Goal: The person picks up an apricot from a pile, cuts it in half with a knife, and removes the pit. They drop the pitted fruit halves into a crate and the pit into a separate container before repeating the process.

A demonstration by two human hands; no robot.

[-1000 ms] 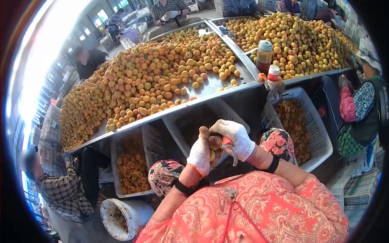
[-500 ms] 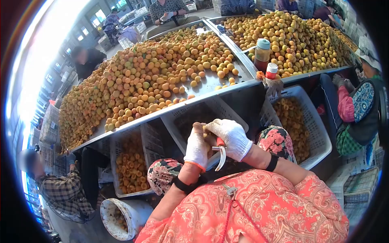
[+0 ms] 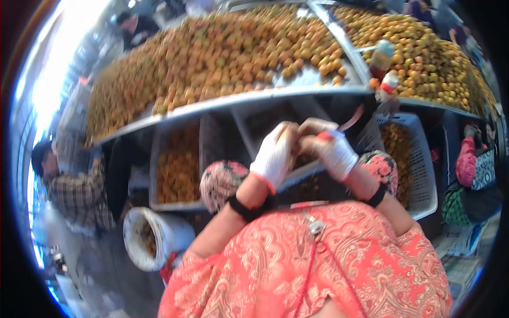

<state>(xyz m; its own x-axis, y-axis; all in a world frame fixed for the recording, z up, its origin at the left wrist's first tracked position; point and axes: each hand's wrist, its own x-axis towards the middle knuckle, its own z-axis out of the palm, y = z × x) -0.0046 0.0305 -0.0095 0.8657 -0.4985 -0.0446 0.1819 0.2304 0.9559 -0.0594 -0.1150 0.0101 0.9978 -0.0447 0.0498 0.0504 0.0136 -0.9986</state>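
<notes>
My left hand (image 3: pixel 275 152), in a white glove with brownish fingertips, is closed close to my right hand above a crate. What its fingers grip is hidden by blur. My right hand (image 3: pixel 330 149), gloved too, is wrapped round the red handle of a curved knife (image 3: pixel 352 118), whose blade points up and to the right. The fingertips of both hands meet or nearly meet. Beyond them a metal table (image 3: pixel 222 104) carries a large heap of orange-yellow apricots (image 3: pixel 212 58).
A crate of cut fruit (image 3: pixel 178 172) stands left of my knees, another light crate (image 3: pixel 424 159) at right. At lower left is a white bucket (image 3: pixel 177 233). Two bottles (image 3: pixel 382 57) stand on the table divider. People sit at left (image 3: pixel 79 191) and right (image 3: pixel 469 164).
The view has shifted and blurred. My hands have come up in the picture, and the knife blade, which pointed down, now points up and to the right.
</notes>
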